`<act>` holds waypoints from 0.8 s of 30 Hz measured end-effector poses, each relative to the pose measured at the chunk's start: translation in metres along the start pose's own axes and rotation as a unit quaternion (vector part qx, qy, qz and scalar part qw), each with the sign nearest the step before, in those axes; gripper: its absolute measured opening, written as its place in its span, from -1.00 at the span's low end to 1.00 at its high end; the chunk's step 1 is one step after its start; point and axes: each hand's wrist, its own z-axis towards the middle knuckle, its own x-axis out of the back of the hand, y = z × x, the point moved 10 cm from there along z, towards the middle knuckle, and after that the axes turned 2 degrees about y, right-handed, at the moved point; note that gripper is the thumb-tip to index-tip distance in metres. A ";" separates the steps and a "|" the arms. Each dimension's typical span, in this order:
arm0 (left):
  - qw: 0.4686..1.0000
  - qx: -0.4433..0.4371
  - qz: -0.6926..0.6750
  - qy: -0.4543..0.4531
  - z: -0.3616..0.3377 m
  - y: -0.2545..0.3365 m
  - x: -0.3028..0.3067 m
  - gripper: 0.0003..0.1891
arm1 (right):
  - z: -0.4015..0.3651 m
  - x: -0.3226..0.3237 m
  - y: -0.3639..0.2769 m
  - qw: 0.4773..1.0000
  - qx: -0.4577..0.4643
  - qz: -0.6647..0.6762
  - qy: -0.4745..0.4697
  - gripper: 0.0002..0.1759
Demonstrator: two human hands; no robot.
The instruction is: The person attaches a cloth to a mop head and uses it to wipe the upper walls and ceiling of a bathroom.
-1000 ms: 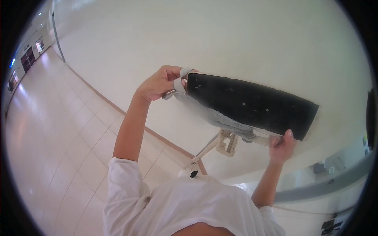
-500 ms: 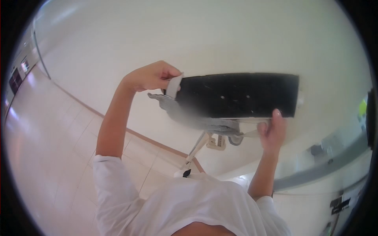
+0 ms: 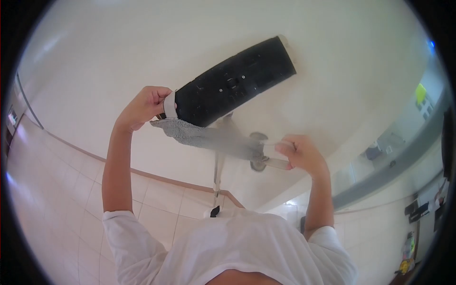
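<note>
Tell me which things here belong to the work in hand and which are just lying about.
In hand: left hand, right hand, black mop plate, grey mop cloth, mop pole.
Lying about: tiled floor, white wall.

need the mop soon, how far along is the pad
Done: most of the pad hangs clear of the plate. In hand: the left hand pinches the white tab at the plate's end, the right hand holds the pad's far end. Left: the tab end is not yet free.
</note>
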 end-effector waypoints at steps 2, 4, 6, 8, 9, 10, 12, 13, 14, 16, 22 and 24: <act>1.000 -0.009 -0.003 0.006 -0.003 0.010 0.001 -0.88 | -0.005 0.017 -0.004 0.998 -0.002 0.020 0.063 -0.85; 1.000 0.023 0.007 0.017 -0.001 0.004 0.004 -0.85 | -0.014 0.046 -0.024 0.972 0.071 0.121 0.190 -0.84; 1.000 0.021 0.004 0.013 -0.003 0.014 0.000 -0.83 | -0.016 0.068 -0.043 0.947 0.150 0.077 0.274 -0.84; 1.000 0.024 0.000 0.004 -0.004 0.018 -0.004 -0.82 | -0.024 0.088 -0.067 0.908 0.221 0.031 0.354 -0.84; 1.000 0.016 -0.016 -0.011 -0.004 0.018 -0.005 -0.81 | -0.029 0.097 -0.081 0.889 0.231 -0.019 0.396 -0.84; 0.999 0.009 -0.033 -0.026 -0.005 0.018 -0.006 -0.80 | -0.032 0.106 -0.093 0.865 0.239 -0.068 0.435 -0.84; 1.000 -0.005 -0.018 -0.023 -0.005 0.023 -0.003 -0.79 | -0.020 0.129 -0.095 0.835 0.279 -0.073 0.468 -0.83; 1.000 -0.015 -0.009 -0.014 -0.006 0.027 0.000 -0.77 | -0.022 0.138 -0.097 0.805 0.320 -0.079 0.493 -0.83; 1.000 -0.021 -0.005 -0.016 -0.007 0.032 0.001 -0.77 | -0.024 0.141 -0.103 0.801 0.322 -0.079 0.498 -0.83; 0.997 0.021 -0.040 -0.056 -0.013 0.033 -0.004 -0.75 | -0.020 0.146 -0.111 0.823 0.350 0.036 0.447 -0.80; 0.997 0.032 -0.015 -0.074 -0.030 0.026 0.015 -0.72 | -0.034 0.117 -0.146 0.885 0.241 -0.047 0.396 -0.86; 0.994 0.032 -0.047 -0.092 -0.026 0.025 0.010 -0.53 | -0.025 0.114 -0.124 0.868 0.249 -0.043 0.427 -0.86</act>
